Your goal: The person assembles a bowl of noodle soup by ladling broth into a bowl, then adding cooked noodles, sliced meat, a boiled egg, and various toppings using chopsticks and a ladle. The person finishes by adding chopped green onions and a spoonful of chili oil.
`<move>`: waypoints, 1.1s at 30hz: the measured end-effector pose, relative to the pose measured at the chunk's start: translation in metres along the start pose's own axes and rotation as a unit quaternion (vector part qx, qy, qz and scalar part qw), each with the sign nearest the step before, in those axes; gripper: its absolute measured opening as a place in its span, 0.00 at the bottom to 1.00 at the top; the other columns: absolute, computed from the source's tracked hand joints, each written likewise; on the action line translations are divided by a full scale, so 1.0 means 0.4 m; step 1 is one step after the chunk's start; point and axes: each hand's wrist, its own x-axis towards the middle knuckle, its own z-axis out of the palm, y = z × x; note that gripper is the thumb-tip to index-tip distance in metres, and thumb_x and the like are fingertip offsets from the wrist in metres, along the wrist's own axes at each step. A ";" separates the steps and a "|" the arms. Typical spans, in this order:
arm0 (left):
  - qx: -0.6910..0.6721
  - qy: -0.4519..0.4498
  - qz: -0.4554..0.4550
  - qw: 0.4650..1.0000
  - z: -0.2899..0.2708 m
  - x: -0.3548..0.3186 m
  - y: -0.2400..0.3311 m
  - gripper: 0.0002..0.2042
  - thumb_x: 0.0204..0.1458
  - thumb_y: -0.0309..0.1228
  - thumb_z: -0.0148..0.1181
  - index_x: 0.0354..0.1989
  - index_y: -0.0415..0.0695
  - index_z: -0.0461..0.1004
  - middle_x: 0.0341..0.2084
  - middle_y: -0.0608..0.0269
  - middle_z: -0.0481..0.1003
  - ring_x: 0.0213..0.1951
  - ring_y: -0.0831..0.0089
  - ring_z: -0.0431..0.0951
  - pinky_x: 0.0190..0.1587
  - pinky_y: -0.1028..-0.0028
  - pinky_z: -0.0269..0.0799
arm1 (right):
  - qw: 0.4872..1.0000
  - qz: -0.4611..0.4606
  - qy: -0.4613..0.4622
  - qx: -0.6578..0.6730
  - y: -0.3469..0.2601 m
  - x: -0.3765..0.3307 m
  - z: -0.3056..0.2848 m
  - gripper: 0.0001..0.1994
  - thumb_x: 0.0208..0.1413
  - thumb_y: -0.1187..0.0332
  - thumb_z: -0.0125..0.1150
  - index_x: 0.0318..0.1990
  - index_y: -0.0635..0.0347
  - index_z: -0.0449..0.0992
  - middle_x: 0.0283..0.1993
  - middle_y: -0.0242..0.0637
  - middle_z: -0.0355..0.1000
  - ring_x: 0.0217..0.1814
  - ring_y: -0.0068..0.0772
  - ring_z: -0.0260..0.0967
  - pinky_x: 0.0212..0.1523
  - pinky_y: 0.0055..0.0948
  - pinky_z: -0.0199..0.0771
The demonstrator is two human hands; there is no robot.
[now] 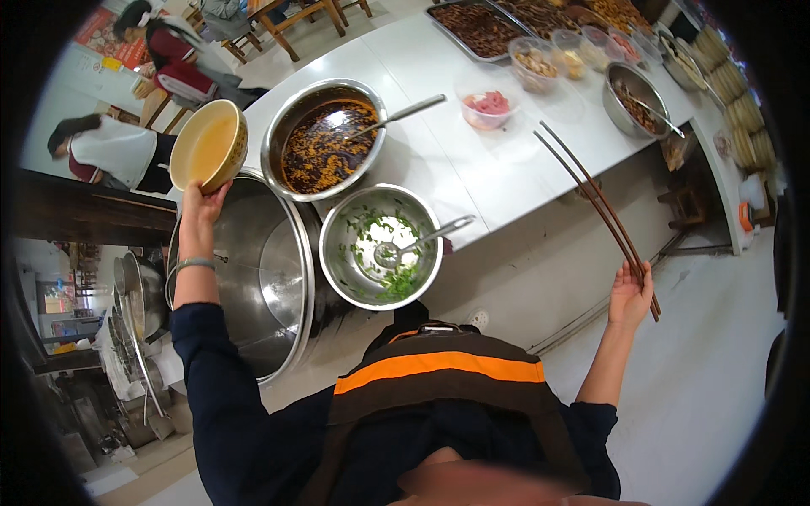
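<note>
My left hand grips the lower side of a yellow bowl that holds orange-brown broth, raised over the rim of a large steel pot. Out to the right, my right hand is closed round a pair of long brown chopsticks, their tips pointing up and left. Close to the bowl, a steel basin contains dark sauce with floating bits and a ladle. In front of my apron stands a steel bowl with chopped greens and a second ladle.
A white counter runs across to the right. Along it sit a plastic tub with pink food, several clear tubs, a metal tray of brown food and a steel bowl with a spoon. Two people are at the far left.
</note>
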 end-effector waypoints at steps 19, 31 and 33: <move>0.157 -0.197 -0.175 0.952 0.360 -0.749 -0.349 0.20 0.50 0.28 0.41 0.49 0.26 0.62 0.40 0.40 0.72 0.44 0.50 0.75 0.51 0.60 0.72 | 0.996 -0.062 -0.002 0.067 -0.286 0.037 -0.262 0.12 0.62 0.65 0.45 0.46 0.61 0.70 0.46 0.44 0.72 0.48 0.38 0.70 0.47 0.35 0.73; 0.193 -0.337 -0.258 0.884 0.794 -0.713 -0.762 0.18 0.52 0.26 0.42 0.49 0.28 0.64 0.41 0.42 0.72 0.41 0.57 0.77 0.48 0.64 0.74 | 0.990 -0.096 -0.057 0.091 -0.300 0.186 -0.116 0.12 0.61 0.64 0.44 0.46 0.57 0.71 0.44 0.39 0.73 0.43 0.36 0.72 0.41 0.32 0.75; 0.212 -0.342 -0.253 0.880 0.858 -0.680 -0.818 0.18 0.51 0.25 0.42 0.47 0.27 0.65 0.37 0.44 0.74 0.38 0.58 0.78 0.44 0.65 0.76 | 0.990 -0.081 -0.065 0.093 -0.305 0.225 -0.086 0.12 0.61 0.64 0.46 0.47 0.56 0.71 0.45 0.37 0.72 0.44 0.35 0.70 0.41 0.31 0.72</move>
